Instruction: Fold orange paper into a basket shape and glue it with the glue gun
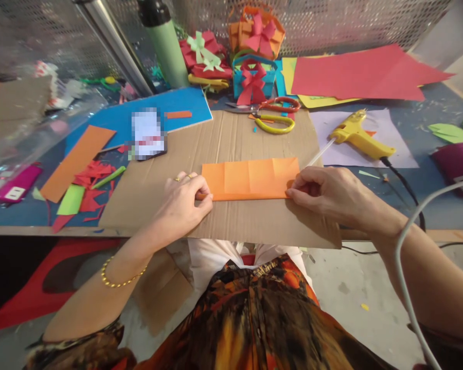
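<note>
Paper strip [250, 178], orange, creased, lay over cardboard [231, 220]; fingers of our left hand [184, 203] and right hand [330, 195] pinched its near corners.

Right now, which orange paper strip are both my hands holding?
The creased strip on the cardboard; the long strip by the red scraps and the short strip on the blue sheet lie untouched.

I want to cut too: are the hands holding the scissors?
No, the left hand and right hand hold creased orange paper; the scissors lie beyond it.
</note>
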`<state>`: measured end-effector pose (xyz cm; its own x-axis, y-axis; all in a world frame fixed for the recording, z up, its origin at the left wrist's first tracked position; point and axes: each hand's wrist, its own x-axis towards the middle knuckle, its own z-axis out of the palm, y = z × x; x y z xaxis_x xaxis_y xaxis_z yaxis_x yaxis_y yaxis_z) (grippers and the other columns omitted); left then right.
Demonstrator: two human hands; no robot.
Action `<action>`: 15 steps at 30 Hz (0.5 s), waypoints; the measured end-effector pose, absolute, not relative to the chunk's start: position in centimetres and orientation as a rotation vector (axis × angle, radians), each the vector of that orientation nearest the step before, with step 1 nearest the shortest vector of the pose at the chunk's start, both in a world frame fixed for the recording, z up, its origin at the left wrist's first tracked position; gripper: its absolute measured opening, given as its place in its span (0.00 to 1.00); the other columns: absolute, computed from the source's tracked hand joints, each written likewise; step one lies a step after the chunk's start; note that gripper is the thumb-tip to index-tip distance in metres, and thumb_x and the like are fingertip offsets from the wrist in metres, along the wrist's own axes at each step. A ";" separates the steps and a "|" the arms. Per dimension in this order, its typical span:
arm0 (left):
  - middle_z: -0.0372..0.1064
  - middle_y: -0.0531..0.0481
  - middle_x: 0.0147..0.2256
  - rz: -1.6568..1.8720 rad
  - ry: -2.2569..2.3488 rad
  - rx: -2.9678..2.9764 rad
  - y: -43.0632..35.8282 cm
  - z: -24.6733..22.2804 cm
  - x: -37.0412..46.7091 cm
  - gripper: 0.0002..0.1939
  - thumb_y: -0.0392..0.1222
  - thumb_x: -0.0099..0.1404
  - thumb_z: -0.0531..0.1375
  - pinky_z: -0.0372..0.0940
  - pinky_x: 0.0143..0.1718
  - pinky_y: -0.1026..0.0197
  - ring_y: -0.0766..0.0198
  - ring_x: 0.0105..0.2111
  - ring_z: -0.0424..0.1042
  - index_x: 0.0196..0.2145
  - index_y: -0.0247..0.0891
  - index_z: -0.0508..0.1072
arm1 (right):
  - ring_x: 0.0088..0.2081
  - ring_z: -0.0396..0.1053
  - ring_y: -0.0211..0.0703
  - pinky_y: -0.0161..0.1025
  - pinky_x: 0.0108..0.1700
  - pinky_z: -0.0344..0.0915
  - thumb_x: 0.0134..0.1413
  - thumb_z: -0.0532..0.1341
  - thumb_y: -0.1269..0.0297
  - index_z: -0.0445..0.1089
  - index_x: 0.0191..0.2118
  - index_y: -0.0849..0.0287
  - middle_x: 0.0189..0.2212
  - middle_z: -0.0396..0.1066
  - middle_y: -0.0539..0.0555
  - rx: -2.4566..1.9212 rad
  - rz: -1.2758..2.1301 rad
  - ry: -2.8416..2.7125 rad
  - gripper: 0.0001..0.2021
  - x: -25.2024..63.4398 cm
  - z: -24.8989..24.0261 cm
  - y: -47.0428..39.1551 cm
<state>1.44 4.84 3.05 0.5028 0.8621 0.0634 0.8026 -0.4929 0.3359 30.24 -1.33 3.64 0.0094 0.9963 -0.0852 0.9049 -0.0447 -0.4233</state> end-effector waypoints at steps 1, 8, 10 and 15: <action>0.66 0.51 0.27 0.303 1.415 2.486 4.9 3.2 1.5 0.09 0.35 0.60 0.56 0.54 0.41 0.52 0.55 0.36 0.65 0.25 0.42 0.60 | 0.26 0.67 0.42 0.39 0.29 0.57 0.53 0.61 0.56 0.72 0.27 0.54 0.24 0.73 0.51 -2.056 0.536 -1.995 0.10 30.2 3.7 -1.2; 0.63 0.53 0.27 0.240 1.463 2.492 4.9 3.5 2.0 0.12 0.33 0.60 0.58 0.53 0.39 0.54 0.57 0.35 0.62 0.25 0.43 0.56 | 0.26 0.66 0.41 0.38 0.29 0.55 0.53 0.61 0.56 0.71 0.29 0.55 0.26 0.74 0.52 -2.084 0.536 -2.107 0.09 30.7 3.4 -0.4; 0.62 0.53 0.26 0.234 1.463 2.492 4.9 3.5 2.0 0.14 0.32 0.61 0.58 0.53 0.39 0.54 0.57 0.34 0.62 0.25 0.43 0.55 | 0.25 0.65 0.40 0.38 0.28 0.54 0.52 0.61 0.56 0.70 0.28 0.54 0.25 0.73 0.51 -2.058 0.528 -2.128 0.08 31.0 3.3 -0.3; 0.61 0.54 0.27 0.259 1.483 2.439 4.6 3.5 1.9 0.14 0.32 0.62 0.58 0.54 0.41 0.54 0.57 0.36 0.62 0.26 0.43 0.55 | 0.25 0.65 0.42 0.39 0.28 0.54 0.54 0.60 0.55 0.69 0.28 0.53 0.25 0.72 0.52 -1.985 0.525 -2.154 0.09 31.3 2.8 -0.4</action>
